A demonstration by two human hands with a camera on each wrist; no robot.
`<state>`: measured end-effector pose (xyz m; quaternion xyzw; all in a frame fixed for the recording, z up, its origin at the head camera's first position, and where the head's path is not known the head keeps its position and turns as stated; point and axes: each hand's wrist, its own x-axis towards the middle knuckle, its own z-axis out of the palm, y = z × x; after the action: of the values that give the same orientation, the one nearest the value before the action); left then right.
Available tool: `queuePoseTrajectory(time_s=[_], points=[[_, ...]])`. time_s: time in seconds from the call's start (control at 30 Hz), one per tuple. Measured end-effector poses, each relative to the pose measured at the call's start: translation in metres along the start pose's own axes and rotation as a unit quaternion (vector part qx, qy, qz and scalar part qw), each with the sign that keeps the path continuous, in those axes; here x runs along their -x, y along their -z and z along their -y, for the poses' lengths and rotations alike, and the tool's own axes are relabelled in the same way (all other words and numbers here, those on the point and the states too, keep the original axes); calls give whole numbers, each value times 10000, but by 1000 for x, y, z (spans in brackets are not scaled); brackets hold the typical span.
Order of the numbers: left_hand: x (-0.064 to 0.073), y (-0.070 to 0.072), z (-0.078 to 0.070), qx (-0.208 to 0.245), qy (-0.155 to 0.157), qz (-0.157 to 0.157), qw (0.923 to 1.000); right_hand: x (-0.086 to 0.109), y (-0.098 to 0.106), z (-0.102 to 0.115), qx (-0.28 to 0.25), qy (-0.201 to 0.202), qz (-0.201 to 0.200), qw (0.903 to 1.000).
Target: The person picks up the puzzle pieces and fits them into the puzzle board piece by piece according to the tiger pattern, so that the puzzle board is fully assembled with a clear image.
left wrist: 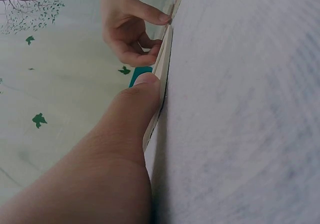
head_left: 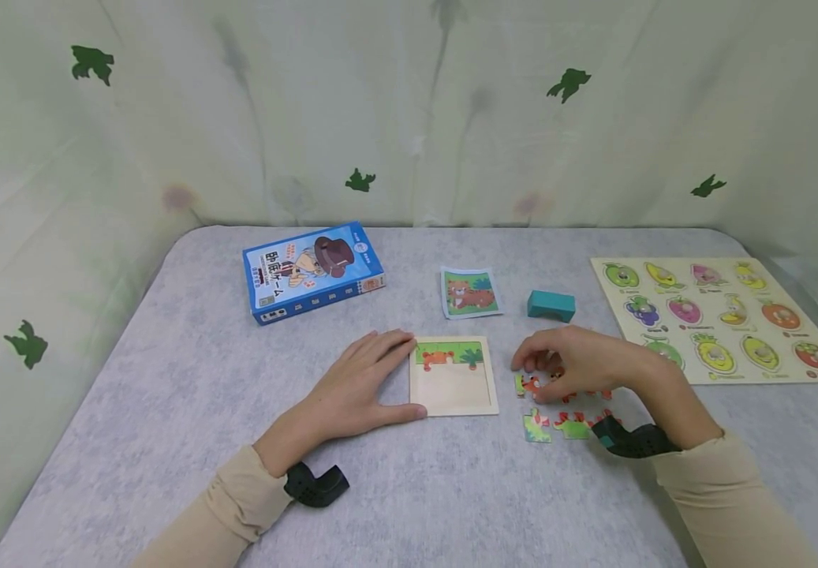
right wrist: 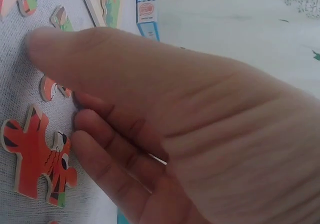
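A square wooden puzzle tray [head_left: 453,392] lies on the table, its top strip filled with green and orange pieces. My left hand [head_left: 362,388] rests along the tray's left side, fingers at the far corner and thumb on the near corner. Over the loose puzzle pieces [head_left: 537,426], right of the tray, hovers my right hand [head_left: 579,361], thumb and fingers bent and apart. The right wrist view has a striped orange piece [right wrist: 31,156] flat on the table below the fingers, and a smaller orange piece [right wrist: 48,87] near the gap behind the thumb. The right hand hides part of the pieces.
Behind the tray lies a picture card [head_left: 471,293] with a bear-like animal, beside a teal block [head_left: 550,305]. A blue game box [head_left: 312,272] lies at the back left. A fruit puzzle board [head_left: 728,315] occupies the right side. A pale curtain [head_left: 416,118] hangs behind the table.
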<state>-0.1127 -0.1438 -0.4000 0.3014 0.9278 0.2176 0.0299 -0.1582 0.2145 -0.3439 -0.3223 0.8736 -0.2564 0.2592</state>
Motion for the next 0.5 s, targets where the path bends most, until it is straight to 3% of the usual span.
queuePoseTrajectory(time_s=[0.5], points=[[0,0,0,-36,-6,-5,10000,-1,-1,3,-23,-63,11,10000]])
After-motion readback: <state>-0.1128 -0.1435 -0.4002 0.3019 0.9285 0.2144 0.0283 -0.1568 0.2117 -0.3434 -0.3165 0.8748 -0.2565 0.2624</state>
